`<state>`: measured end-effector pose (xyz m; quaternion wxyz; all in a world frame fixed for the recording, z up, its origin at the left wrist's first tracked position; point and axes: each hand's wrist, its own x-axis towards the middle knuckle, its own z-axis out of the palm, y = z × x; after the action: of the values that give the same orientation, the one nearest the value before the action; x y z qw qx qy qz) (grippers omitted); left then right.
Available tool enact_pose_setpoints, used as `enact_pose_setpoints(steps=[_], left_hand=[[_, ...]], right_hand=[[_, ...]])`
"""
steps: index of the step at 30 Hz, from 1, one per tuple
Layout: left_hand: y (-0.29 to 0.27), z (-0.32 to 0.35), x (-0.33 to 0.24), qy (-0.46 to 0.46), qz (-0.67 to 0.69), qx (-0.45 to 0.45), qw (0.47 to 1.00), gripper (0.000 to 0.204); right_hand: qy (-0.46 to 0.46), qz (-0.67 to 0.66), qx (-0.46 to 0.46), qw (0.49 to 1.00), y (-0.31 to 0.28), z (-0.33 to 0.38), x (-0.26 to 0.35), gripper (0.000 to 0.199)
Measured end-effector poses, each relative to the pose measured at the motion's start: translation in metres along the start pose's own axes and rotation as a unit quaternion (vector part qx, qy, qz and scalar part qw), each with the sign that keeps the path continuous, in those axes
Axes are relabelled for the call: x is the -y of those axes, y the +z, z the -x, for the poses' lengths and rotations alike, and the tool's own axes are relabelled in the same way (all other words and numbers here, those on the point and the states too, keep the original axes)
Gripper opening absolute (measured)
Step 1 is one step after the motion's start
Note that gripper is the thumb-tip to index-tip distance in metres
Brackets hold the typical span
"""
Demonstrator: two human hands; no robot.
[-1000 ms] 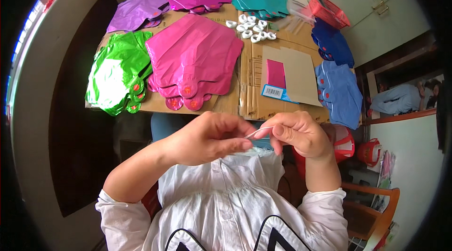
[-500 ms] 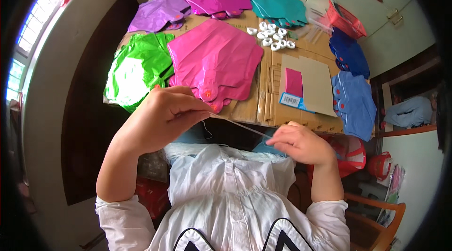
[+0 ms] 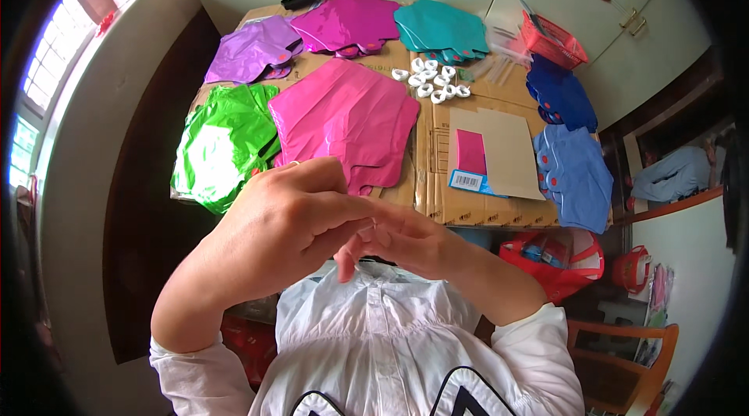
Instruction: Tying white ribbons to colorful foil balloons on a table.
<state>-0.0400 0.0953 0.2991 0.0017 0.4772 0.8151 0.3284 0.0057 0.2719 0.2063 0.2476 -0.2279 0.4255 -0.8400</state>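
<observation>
My left hand (image 3: 285,221) is closed in a pinch in front of my chest, at the table's near edge. My right hand (image 3: 417,240) meets it, its fingertips pressed against the left fingertips. A thin white string (image 3: 371,224) shows only as a tiny bit between the fingers; the rest is hidden by the hands. Just beyond them lies a stack of shiny pink foil sheets (image 3: 343,120), flat with scalloped lower edges, like uninflated balloons. Small white ring-shaped coils (image 3: 437,82) sit in a cluster to the right of this stack.
Around the cardboard-covered table (image 3: 437,159) lie similar stacks: green (image 3: 222,139), purple (image 3: 253,49), magenta (image 3: 347,22), teal (image 3: 441,26), dark blue (image 3: 562,92) and light blue (image 3: 577,174). A beige card (image 3: 511,151), a red basket (image 3: 554,42) and a red bag (image 3: 562,268) are on the right.
My right hand has moved left and up to meet my left hand. The white string stretched between them before is now mostly hidden. The view has shifted slightly.
</observation>
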Motion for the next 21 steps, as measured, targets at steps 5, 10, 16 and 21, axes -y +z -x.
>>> enact_pose_setpoints(steps=[5,10,16,21], left_hand=[[0.01,0.013,0.016,-0.021,0.013,-0.015,1.0,0.019],[0.011,0.019,0.025,-0.08,0.071,0.023,0.994,0.017],[0.021,0.031,0.036,-0.141,0.165,0.03,0.976,0.012],[0.038,0.041,0.043,-0.257,0.317,0.039,0.912,0.014]], right_hand=[[0.091,-0.038,-0.053,0.994,-0.009,0.007,-0.014,0.036],[0.106,0.104,-0.163,0.975,-0.002,0.007,0.0,0.026],[-0.006,0.328,-0.154,0.932,-0.003,0.015,-0.001,0.017],[-0.079,0.445,-0.177,0.874,-0.002,0.016,0.0,0.015]])
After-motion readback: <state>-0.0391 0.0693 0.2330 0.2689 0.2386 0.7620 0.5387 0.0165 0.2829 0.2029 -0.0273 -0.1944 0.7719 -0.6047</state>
